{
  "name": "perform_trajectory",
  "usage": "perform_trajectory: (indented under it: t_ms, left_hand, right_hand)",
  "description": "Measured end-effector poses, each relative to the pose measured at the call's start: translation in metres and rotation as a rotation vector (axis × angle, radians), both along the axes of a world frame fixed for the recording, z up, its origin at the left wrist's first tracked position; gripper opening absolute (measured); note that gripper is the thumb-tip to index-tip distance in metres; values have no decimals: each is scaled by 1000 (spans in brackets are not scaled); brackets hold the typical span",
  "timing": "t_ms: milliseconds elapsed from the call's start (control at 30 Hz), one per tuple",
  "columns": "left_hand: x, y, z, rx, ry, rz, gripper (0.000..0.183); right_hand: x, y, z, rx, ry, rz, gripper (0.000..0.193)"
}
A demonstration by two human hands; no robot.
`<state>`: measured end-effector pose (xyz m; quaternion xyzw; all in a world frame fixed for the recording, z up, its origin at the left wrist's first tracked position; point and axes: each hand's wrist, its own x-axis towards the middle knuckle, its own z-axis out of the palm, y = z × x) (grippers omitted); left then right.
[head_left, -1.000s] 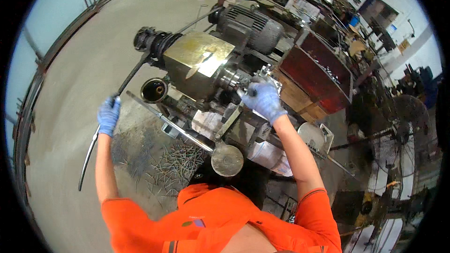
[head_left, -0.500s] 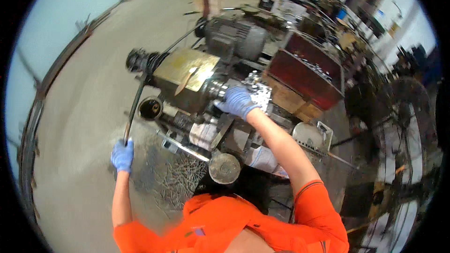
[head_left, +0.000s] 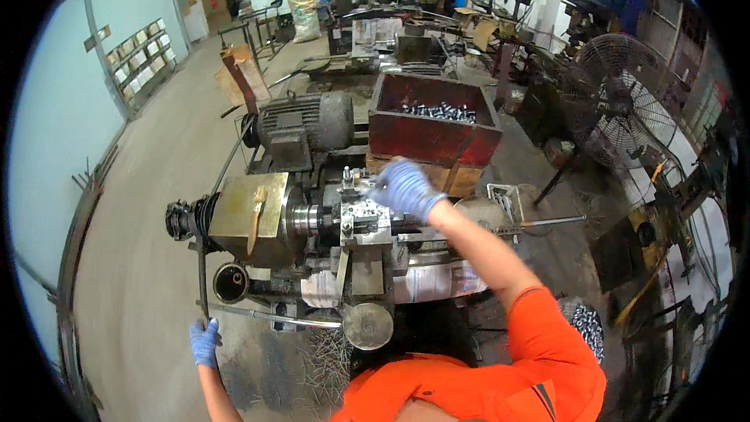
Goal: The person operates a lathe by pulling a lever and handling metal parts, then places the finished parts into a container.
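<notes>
our left hand [head_left: 205, 342] has its fingers curled round the bar [head_left: 202, 285], which runs forward from them. our right hand [head_left: 406, 187] hangs with the slide [head_left: 367, 217] just beside its fingers; in this blur we cannot tell if they are spread or pinching anything. beyond them is the box [head_left: 426, 139], with small shiny parts [head_left: 441, 112] inside; ahead of our left fingers, the cup [head_left: 244, 287], dark within.

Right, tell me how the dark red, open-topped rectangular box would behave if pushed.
The dark red, open-topped rectangular box would probably resist, given its heap of small shiny metal pieces. Those look loose, so they may shift. Flat-sided, it should slide rather than roll, but might tip if shoved off its brown wooden support.
</notes>
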<state>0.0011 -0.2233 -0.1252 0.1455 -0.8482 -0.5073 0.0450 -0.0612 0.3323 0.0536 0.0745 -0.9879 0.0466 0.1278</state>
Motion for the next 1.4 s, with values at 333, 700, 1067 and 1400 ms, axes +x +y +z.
perform_trajectory:
  t_ms: [333,700,1067,1400]
  left_hand:
    - [-12,8,14,-20,6,-121,26]
    - [-9,5,23,102,-247,-204,35]
    - [-36,-53,-8,-123,-194,-506,41]
    - [-11,10,2,-290,-141,-21,45]
  right_hand:
    - [24,80,5,-269,524,-149,38]
    - [291,135,-159,-703,141,-653,38]
    - [482,299,-238,-190,-489,-1521,61]
    - [468,358,-250,-126,-672,-1336,51]
